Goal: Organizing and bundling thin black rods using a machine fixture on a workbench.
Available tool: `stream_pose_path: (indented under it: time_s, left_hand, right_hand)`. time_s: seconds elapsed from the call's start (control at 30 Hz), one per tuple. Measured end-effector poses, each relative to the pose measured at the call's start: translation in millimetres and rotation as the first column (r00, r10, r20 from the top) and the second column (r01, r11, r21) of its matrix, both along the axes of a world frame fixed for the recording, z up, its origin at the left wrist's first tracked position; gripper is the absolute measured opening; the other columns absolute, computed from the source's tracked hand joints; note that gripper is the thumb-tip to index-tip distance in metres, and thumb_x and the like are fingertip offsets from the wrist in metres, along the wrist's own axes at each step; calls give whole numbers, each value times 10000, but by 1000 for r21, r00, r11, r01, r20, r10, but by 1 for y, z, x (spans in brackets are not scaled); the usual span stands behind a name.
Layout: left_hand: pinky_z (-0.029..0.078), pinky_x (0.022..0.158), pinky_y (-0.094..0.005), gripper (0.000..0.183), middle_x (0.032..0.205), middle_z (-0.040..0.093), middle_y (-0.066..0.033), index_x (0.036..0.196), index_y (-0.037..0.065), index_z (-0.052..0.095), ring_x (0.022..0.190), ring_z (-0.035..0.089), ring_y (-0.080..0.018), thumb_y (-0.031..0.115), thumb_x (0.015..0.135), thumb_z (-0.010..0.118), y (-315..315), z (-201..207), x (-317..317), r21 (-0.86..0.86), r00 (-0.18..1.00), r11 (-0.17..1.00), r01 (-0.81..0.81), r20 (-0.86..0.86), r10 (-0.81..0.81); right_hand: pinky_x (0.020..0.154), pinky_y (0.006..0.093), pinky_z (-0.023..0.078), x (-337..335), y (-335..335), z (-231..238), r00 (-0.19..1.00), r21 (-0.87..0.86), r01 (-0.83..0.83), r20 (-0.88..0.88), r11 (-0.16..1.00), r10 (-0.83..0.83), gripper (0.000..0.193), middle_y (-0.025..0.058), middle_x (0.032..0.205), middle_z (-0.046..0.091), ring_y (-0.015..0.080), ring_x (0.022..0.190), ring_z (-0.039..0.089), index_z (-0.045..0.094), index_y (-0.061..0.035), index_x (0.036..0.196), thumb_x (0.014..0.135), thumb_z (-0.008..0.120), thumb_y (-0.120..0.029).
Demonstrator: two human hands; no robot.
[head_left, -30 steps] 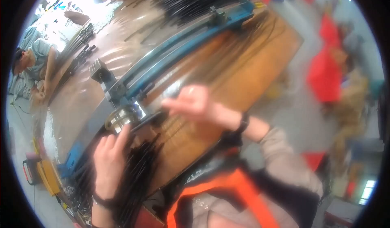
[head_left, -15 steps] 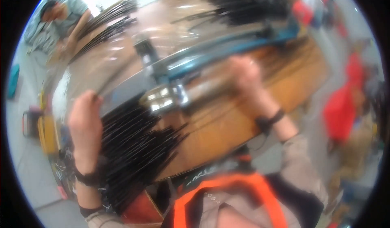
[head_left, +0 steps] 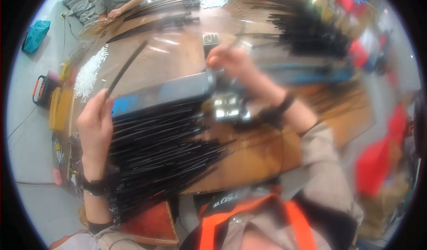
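My left hand (head_left: 94,130) is closed around the lower end of a thin dark rod (head_left: 128,68), which tilts up and to the right. Below and beside that hand lies a large pile of long black rods (head_left: 164,143). My right hand (head_left: 233,65), slightly smeared, is raised over the middle of the bench fixture with its fingers drawn together; whatever they pinch cannot be made out. Beneath it sits a shiny metal block (head_left: 227,108), part of the fixture. A grey rail (head_left: 167,92) with blue marks runs left from it, and a blurred blue bar (head_left: 307,73) runs right.
Across the wooden table (head_left: 249,161), a person (head_left: 120,0) works beside bundles of black rods (head_left: 155,25). More black rods (head_left: 311,34) are heaped at the far right. Small white pieces (head_left: 91,72) lie at the left. A red bin (head_left: 151,225) stands below the near edge.
My right hand has moved left and away from me, from over the blue bar to above the metal block. The rod in my left hand now points up more clearly. The whole view has shifted.
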State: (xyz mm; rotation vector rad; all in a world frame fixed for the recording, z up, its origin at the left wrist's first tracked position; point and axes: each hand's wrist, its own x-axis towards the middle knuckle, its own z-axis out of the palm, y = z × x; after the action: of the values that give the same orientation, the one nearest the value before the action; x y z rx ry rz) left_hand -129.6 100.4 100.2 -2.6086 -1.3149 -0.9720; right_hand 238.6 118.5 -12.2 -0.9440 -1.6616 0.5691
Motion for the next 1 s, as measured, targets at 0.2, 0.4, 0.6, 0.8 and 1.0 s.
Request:
stream_pose_path:
  time_s: [0.2,0.4,0.6,0.8,1.0]
  left_hand:
    - [499,703,-322,218,904,672,-190,1127,-33,645,758,632,-246,105,960,623,4,-17,-10,-97,999,994,-43,28,46]
    - [494,692,-318,224,894,669,-190,1132,-34,645,748,627,-241,109,961,626,15,-26,1,-116,996,993,1,93,10]
    - [498,689,-329,225,891,675,-185,1133,-23,650,748,635,-260,111,952,636,20,-24,7,-96,999,995,24,44,-20]
    - [516,681,-363,212,923,688,-181,1110,17,672,782,655,-329,134,936,636,42,-41,-14,-68,992,998,4,-128,-13]
    - [536,643,-408,150,838,668,-132,1029,108,688,751,656,-332,127,889,639,65,-88,66,-77,911,941,328,-239,-337]
  right_hand:
    - [659,295,531,-4,8,4,987,51,41,154,998,-49,122,92,745,685,148,716,679,681,-67,1005,944,656,-169]
    - [661,330,538,-19,21,12,965,-122,-1,260,993,33,156,98,785,692,202,718,680,674,-75,1027,945,650,-206]
    - [701,409,548,-43,20,17,678,-133,42,732,990,70,135,120,819,674,316,772,670,654,-93,1007,910,667,-187]
    - [595,385,532,83,-25,-14,597,356,159,708,921,-377,25,89,748,661,270,679,656,633,-102,896,887,655,-110]
    - [708,424,484,229,-96,-12,338,456,389,738,801,-584,85,131,839,648,332,825,616,655,-52,887,812,649,-14]
